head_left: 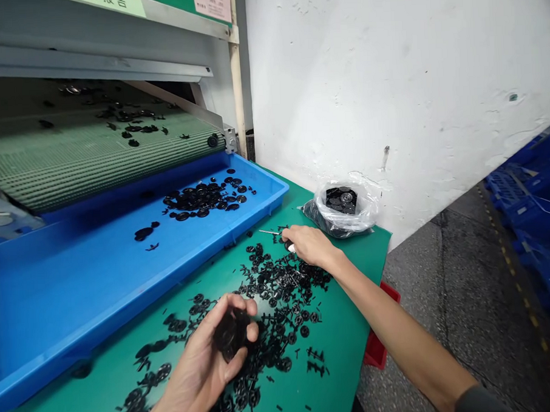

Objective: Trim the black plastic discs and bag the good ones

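Note:
My left hand (202, 361) is curled palm-up around several black round plastic parts (228, 335), above the near part of the green tabletop (328, 374). The fingers partly cover these parts. Farther back, my right hand (309, 244) is closed at the far edge of a spread pile of small black plastic parts (278, 285). A thin metal tool (269, 232) sticks out leftward from its fingertips, and something white (291, 248) shows below them. The rest of the tool is hidden by the hand. Wheels and pronged pieces make up the pile.
A blue tray (100, 286) with black parts sits left, under the end of a green conveyor belt (95, 159) carrying more parts. An open clear plastic bag (370, 205) of black parts stands by the white wall (388, 73). A red bin (377, 350) is below the table's right edge.

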Available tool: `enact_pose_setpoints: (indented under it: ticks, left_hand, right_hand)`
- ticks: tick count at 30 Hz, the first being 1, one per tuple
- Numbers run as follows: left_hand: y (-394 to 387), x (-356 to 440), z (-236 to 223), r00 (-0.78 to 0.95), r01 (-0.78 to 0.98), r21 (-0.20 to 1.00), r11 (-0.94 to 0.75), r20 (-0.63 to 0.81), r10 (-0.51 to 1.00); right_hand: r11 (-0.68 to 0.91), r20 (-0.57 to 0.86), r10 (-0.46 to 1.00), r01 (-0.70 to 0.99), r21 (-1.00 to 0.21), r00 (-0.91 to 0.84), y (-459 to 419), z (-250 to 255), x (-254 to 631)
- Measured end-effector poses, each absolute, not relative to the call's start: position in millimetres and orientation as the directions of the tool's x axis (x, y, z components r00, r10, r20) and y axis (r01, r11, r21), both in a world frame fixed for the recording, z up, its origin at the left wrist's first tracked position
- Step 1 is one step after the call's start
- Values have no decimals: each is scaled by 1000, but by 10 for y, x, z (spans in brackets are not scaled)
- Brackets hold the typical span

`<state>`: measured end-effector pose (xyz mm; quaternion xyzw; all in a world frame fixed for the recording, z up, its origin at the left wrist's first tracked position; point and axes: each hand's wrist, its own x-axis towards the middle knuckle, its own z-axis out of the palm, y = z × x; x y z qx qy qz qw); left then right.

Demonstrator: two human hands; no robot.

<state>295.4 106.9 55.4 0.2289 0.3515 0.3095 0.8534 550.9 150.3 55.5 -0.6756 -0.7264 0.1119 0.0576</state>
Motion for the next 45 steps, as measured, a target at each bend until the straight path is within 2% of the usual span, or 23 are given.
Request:
enact_pose_setpoints:
  ticks: [3,8,9,10,11,13,18,20,22,25,27,29,31,32,34,39,45]
  left_hand:
    - [1066,2960,537,545,-338,662,668,-441,713]
    - [1006,3006,506,549,-77,823,563,-436,713]
    - [984,3021,503,543,-25,850,527,-431,721]
    - [960,3036,501,546,21,869,494,-423,723]
    - [937,3048,501,557,53,882,469,-416,719]
    - [896,3064,505,576,85,888,452,-413,705]
    - [837,3060,512,545,124,873,472,-458,703]
    - [820,3058,516,543,160,880,446,-456,705]
    - [804,3064,526,556,166,888,430,-444,703]
    - [796,3081,552,572,124,882,454,-437,694]
    - [814,3085,562,555,98,870,483,-450,699]
    - [854,3075,557,518,45,843,536,-479,709]
    - [906,3057,538,485,-46,789,613,-518,704]
    - [931,3048,526,478,-94,755,649,-537,695]
    - [970,3036,511,481,-176,696,696,-556,677]
    - [992,3033,542,563,-265,643,719,-503,656]
    - [1025,3027,513,519,-221,652,725,-551,654]
  right_hand:
    - [69,-11,997,945,-319,-76,1420,617,5496]
    - [121,31,992,830,-544,-124,987,633,5167]
    - [115,20,991,781,-614,-130,866,606,5054]
    - [71,-4,993,611,-789,-121,745,575,4938]
    - [42,-3,995,461,-886,-97,633,546,4830]
    - [16,-4,998,331,-943,-59,453,508,4665]
    - [110,109,993,563,-819,-36,296,522,4605]
    - [160,161,986,593,-789,-52,300,513,4626]
    - [161,169,985,542,-825,-36,317,479,4622]
    - [29,40,999,379,-925,21,353,422,4612]
    - [-11,-4,1000,371,-928,19,384,414,4671]
    - [0,43,997,570,-822,62,420,439,4816]
    - [-64,86,987,816,-575,138,466,481,5022]
    - [-109,73,985,886,-450,158,494,502,5130]
    - [-137,15,988,935,-327,151,566,529,5317]
    - [-79,-40,997,951,-300,70,800,511,5515]
    - [-7,76,997,948,-318,33,856,477,5526]
